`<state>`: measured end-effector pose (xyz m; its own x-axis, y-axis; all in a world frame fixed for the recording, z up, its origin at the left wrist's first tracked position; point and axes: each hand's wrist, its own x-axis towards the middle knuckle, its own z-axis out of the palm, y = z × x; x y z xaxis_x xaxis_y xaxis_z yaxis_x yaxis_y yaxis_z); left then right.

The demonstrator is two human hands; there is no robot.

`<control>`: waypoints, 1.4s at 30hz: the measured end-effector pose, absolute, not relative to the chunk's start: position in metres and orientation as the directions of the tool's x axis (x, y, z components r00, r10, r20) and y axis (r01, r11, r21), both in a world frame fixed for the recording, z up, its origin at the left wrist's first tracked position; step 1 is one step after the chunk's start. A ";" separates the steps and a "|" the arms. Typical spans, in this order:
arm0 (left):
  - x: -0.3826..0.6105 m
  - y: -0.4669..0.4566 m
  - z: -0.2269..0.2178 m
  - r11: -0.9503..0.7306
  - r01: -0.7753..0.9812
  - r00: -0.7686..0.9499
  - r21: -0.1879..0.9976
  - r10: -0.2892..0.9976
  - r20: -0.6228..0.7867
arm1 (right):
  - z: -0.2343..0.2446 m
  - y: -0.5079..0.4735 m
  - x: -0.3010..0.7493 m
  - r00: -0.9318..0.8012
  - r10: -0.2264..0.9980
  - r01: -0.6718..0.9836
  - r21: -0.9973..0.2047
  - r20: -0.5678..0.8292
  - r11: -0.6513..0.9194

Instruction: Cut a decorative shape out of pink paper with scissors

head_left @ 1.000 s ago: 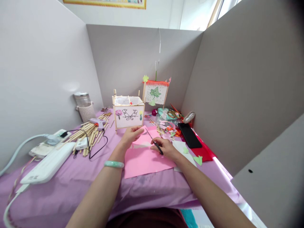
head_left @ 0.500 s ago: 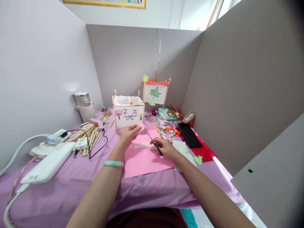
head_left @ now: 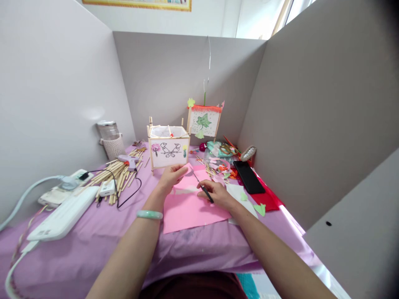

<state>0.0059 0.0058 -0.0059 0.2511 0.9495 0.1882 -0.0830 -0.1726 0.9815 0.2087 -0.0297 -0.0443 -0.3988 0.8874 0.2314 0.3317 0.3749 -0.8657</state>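
My left hand point(head_left: 172, 177) is closed on a small piece of pink paper point(head_left: 189, 167), pinched between thumb and fingers. In my right hand point(head_left: 215, 193) is a pair of scissors point(head_left: 205, 192) with dark handles. Their blades point up and left, with the tips at the edge of the pink piece. Below both hands a larger sheet of pink paper point(head_left: 196, 211) lies flat on the purple tablecloth. Just beyond stands a stick-framed paper lantern point(head_left: 170, 153) with two birds drawn on its front.
A second lantern point(head_left: 205, 121) with a green leaf stands at the back. Wooden sticks point(head_left: 115, 176), a glue gun point(head_left: 129, 161) and a white power strip point(head_left: 64, 214) lie left. A black phone point(head_left: 248, 177), paper scraps point(head_left: 259, 209) and red sheets are right. Grey panels point(head_left: 187, 66) enclose the table.
My left hand has shifted and turned the small pink piece slightly at the scissor tips. My right hand stays almost in place.
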 end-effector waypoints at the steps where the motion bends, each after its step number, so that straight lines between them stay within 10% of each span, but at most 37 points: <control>1: 0.006 0.005 -0.005 -0.171 -0.082 0.251 0.982 0.950 0.186 | -0.044 -0.030 0.209 -0.398 0.887 0.335 -0.863 0.233 0.377; 42: 0.008 0.006 -0.006 -0.181 -0.036 0.267 0.983 0.946 0.184 | -0.042 -0.031 0.206 -0.364 0.896 0.400 -0.826 0.256 0.398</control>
